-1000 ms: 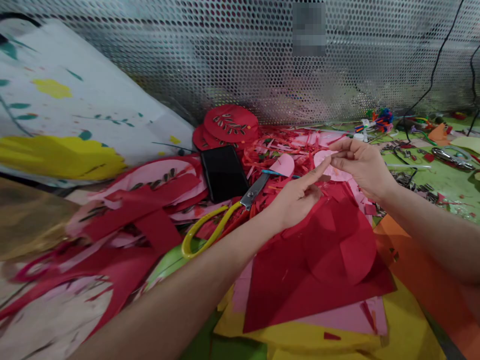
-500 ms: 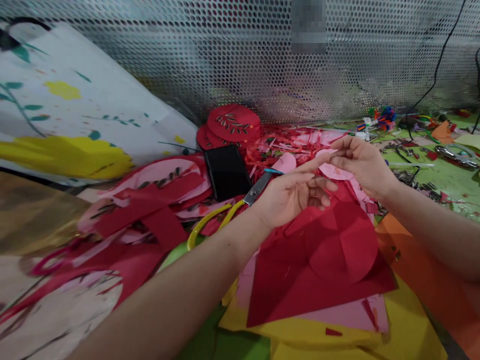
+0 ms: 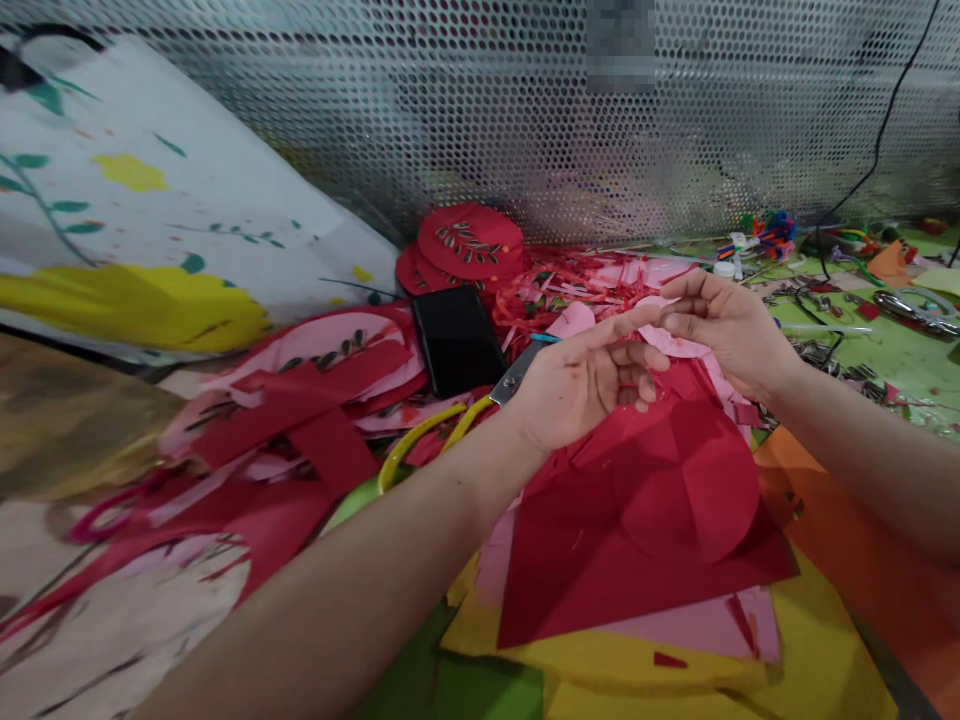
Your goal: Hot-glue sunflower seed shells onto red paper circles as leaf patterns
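My left hand (image 3: 589, 375) is open, palm up with its fingers spread and partly curled, its index fingertip meeting the right fingertips. My right hand (image 3: 720, 325) is pinched closed at that fingertip; what it grips is too small to make out. Just behind and below the fingers lies a pink paper piece (image 3: 679, 343). Below the hands, a creased round red paper (image 3: 690, 485) rests on a red sheet (image 3: 577, 575), over pink and yellow sheets. Scissors with yellow handles (image 3: 405, 445) lie beside my left wrist, their blades partly hidden by it.
A black phone (image 3: 459, 340) lies left of the hands, near red paper discs (image 3: 469, 243). Red and pink scraps (image 3: 300, 410) spread at the left. A perforated metal panel (image 3: 465, 110) stands behind. Metal clips (image 3: 847, 375) and a black cable (image 3: 877, 140) are at the right.
The view has shifted slightly. My left hand has turned a little, with its fingers slightly more curled; my right hand stays pinched at the same spot.
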A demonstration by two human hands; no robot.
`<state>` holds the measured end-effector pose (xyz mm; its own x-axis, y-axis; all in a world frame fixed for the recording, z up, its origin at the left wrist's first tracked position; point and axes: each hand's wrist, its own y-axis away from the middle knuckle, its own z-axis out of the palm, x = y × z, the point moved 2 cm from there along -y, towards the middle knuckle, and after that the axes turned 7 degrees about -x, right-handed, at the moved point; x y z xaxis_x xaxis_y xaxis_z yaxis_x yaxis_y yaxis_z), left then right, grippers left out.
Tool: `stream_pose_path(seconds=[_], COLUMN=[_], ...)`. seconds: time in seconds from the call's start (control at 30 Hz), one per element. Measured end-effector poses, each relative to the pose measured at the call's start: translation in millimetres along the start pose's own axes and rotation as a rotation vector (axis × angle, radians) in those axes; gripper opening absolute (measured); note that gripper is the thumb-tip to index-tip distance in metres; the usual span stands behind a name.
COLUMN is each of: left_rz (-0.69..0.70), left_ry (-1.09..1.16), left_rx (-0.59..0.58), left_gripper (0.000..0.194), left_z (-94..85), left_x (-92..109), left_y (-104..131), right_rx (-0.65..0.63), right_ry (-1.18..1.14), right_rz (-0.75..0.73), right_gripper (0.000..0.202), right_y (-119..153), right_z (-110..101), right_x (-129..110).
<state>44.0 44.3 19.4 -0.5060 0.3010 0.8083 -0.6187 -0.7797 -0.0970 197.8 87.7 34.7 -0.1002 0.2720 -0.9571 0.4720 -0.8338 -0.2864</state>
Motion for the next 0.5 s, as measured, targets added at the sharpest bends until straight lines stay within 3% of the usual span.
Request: stream_pose_path(seconds=[0.23,0.37,0.5], left_rz=[0.029,0.061,0.068], left_ry=[-0.019,-0.077,-0.137], left_rx=[0.007,0.067,0.144], left_gripper=[0.019,0.010,0.013], left_z=[4.6,5.8,6.9], left_x=[-0.1,-0.5,2.6], left_y=[0.1,1.0,1.6], right_rx=[-0.002,0.006,0.019], right_ry=[-0.043,-0.031,-0.023], right_rz=[0.006,0.023,0.024], right_gripper=[0.026,0.026,0.023], right_y=[1.8,1.7,0.6], right_z=[3.1,3.0,1.4], right_x=[-1.0,-2.9,-5.1])
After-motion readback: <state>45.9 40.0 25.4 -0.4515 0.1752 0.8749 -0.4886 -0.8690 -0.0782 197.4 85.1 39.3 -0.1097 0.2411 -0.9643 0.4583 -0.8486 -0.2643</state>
